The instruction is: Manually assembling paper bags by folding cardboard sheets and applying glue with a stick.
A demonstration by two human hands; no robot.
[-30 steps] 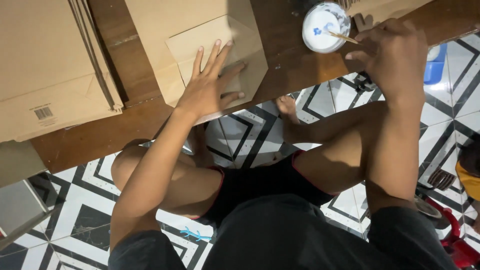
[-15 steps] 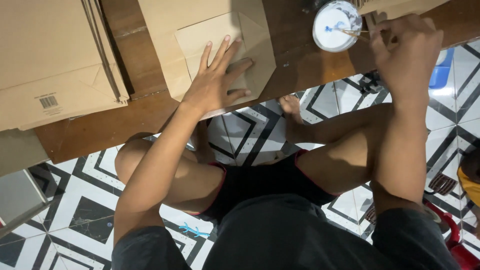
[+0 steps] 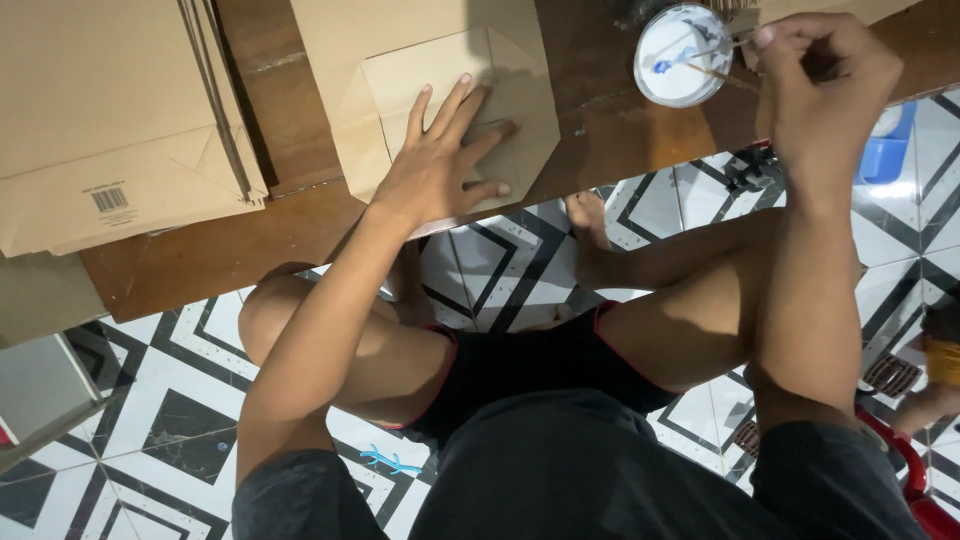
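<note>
Black-and-white patterned floor tiles [image 3: 180, 420] run beneath a low brown wooden table [image 3: 200, 250], seen from above over the person's bent knees. At the far left of the table lies a stack of flat brown paper bags [image 3: 110, 120], its edge just beside a bare strip of wood. Next along, a single brown paper bag [image 3: 440, 60] lies flat with its folded bottom flap turned up; the left hand [image 3: 440, 165] rests on that flap, fingers spread and palm pressed down, so the bag sits directly under the hand. Further right stands a small round white cup of glue [image 3: 680, 55] with blue smears. The right hand [image 3: 825, 80], just beside the cup, has its fingers curled together, pinching a thin wooden stick [image 3: 715, 72] whose tip reaches over the cup's rim.
</note>
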